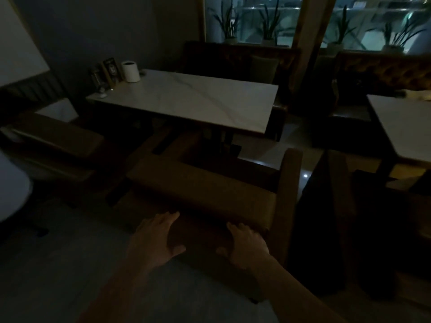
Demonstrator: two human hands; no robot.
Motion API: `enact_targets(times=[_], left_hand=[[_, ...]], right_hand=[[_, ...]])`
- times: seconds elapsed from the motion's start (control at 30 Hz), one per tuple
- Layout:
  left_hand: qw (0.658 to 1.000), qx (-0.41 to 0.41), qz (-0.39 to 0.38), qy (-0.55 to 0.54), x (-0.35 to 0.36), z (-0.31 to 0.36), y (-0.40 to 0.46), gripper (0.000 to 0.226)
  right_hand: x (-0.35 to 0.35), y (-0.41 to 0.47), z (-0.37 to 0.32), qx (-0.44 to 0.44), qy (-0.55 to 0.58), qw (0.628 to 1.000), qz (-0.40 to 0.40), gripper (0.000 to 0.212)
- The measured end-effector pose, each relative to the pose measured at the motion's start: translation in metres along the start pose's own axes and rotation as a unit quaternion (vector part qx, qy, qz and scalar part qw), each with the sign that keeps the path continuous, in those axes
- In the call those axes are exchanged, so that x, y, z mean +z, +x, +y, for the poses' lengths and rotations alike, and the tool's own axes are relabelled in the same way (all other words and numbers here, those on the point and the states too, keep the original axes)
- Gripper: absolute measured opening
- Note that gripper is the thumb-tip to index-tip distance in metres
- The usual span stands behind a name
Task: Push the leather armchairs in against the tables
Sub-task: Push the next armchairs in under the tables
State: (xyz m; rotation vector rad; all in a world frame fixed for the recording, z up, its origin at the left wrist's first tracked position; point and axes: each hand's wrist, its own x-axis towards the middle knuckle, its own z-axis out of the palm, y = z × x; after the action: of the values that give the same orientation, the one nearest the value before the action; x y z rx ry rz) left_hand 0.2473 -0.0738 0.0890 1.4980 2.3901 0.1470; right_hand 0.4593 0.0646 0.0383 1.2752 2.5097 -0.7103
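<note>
Both hands lie flat and spread, apart, gripping nothing: our left hand (156,235) and right hand (246,244) press the back of the near armchair (200,185). It stands just short of the table (186,99), angled slightly. We judge the push underway; next, a steady forward shove, squaring it to the near edge.

Smooth leather armchair (205,185), marble-look table (186,96)
</note>
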Motion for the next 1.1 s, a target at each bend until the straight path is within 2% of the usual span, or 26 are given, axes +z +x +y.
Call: enact_targets(times=[0.13,0.27,0.53,0.7,0.9,1.1], left_hand=[[1.0,-0.005,-0.02,0.007,-0.01,-0.055,0.025,0.1],[0.999,0.004,-0.045,0.006,-0.009,-0.091,0.049,0.098],[0.99,0.088,-0.104,0.023,0.005,-0.138,0.104,0.095],[0.976,0.154,-0.149,0.035,0.018,-0.167,0.141,0.093],[0.96,0.224,-0.152,0.067,0.051,-0.186,0.186,0.091],[0.96,0.249,-0.103,0.076,0.096,-0.192,0.205,0.087]], right_hand=[[0.012,0.028,-0.036,0.007,0.011,1.0,-0.025,0.089],[0.029,0.048,-0.06,0.028,0.012,0.999,-0.009,0.089],[0.056,0.065,-0.075,0.138,0.035,0.99,-0.008,0.091],[0.081,0.074,-0.093,0.213,0.054,0.975,0.036,0.087],[0.108,0.095,-0.102,0.253,0.032,0.965,0.053,0.094],[0.124,0.113,-0.095,0.266,0.011,0.962,0.055,0.103]])
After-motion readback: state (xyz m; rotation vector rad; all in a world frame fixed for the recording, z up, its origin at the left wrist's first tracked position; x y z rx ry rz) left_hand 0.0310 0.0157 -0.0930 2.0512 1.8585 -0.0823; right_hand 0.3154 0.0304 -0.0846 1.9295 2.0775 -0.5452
